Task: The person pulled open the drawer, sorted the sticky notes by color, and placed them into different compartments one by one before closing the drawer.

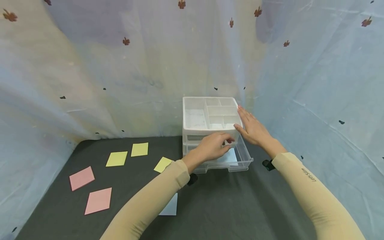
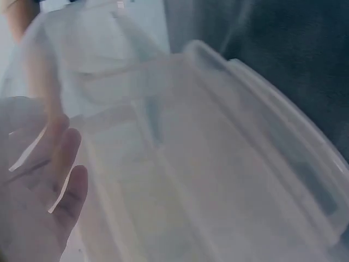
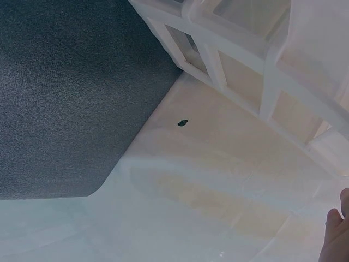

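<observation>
A white desktop drawer unit (image 1: 192, 132) with a compartmented top stands at the back of the dark table. Its bottom clear drawer (image 1: 249, 160) is pulled out, and a light blue sheet (image 1: 232, 156) lies in it. My left hand (image 1: 211, 146) hovers over that drawer at the unit's front, fingers loosely bent with nothing between them. In the left wrist view its fingers (image 2: 68, 150) appear beside the clear plastic. My right hand (image 1: 255, 131) lies along the unit's right side, its fingers straight, fingertips right at the top edge.
Two pink sticky notes (image 1: 98, 200) and several yellow ones (image 1: 139, 149) are spread over the table's left half. A light blue note (image 1: 170, 206) lies partly behind my left forearm. Patterned cloth (image 1: 156, 66) hangs behind and to the right.
</observation>
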Action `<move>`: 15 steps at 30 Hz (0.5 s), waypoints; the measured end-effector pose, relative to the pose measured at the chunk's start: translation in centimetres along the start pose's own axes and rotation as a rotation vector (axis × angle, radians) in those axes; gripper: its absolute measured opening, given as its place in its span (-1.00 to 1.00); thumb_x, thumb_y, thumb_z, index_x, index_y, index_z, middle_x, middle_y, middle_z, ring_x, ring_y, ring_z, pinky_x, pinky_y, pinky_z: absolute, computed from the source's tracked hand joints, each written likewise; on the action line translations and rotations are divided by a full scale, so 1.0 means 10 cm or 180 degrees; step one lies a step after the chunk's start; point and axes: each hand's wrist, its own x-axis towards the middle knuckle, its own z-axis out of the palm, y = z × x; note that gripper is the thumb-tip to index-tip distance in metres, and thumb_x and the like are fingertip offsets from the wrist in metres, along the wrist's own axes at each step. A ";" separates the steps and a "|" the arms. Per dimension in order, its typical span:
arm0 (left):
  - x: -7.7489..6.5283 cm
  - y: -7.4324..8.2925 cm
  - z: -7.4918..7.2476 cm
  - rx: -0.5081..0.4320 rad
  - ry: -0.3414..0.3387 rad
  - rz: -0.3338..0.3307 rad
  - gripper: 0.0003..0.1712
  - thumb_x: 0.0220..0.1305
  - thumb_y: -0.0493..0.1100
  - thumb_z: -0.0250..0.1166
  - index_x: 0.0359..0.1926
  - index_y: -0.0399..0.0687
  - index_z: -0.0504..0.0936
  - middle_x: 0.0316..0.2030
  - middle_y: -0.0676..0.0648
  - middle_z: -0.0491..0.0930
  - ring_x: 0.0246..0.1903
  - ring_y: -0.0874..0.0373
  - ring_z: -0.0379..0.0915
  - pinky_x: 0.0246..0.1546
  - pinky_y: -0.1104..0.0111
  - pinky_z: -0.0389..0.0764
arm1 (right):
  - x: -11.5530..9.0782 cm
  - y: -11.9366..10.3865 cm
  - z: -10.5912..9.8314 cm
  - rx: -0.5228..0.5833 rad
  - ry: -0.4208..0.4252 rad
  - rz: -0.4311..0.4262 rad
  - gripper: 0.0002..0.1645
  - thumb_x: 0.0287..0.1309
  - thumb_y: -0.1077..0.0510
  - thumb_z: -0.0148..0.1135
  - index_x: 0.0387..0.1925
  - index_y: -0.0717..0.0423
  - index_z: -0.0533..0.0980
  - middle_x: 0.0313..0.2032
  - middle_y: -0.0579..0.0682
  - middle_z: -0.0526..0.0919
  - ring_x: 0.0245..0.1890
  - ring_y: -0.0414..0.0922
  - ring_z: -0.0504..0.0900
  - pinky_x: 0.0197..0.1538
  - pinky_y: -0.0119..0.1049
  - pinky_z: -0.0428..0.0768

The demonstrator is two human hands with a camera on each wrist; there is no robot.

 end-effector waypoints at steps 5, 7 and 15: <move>-0.08 0.06 -0.15 -0.0164 0.0215 0.0180 -0.69 0.53 -0.12 0.27 0.21 0.02 0.66 0.01 0.07 0.68 -0.09 0.25 0.61 -0.18 0.48 0.60 | -0.01 -0.01 0.00 0.0013 -0.0015 0.0008 -0.07 0.63 -0.23 -0.16 0.67 0.16 -0.21 0.66 0.14 -0.17 0.62 0.22 -0.07 0.57 0.22 -0.02; -0.12 0.07 -0.21 -0.0227 0.0303 0.0228 -0.70 0.53 -0.12 0.26 0.20 0.00 0.67 -0.01 0.06 0.67 -0.12 0.24 0.60 -0.20 0.48 0.58 | -0.01 -0.01 -0.01 0.0003 -0.0021 0.0012 -0.07 0.63 -0.24 -0.16 0.67 0.16 -0.22 0.66 0.14 -0.17 0.62 0.23 -0.06 0.57 0.23 0.00; -0.28 0.10 -0.41 -0.0482 0.0667 0.0423 -0.68 0.51 -0.17 0.29 0.21 -0.03 0.66 -0.04 0.04 0.67 -0.18 0.22 0.59 -0.13 0.41 0.62 | -0.01 -0.01 -0.01 0.0002 -0.0011 0.0023 -0.05 0.62 -0.25 -0.13 0.67 0.16 -0.21 0.66 0.14 -0.16 0.62 0.22 -0.05 0.57 0.23 0.01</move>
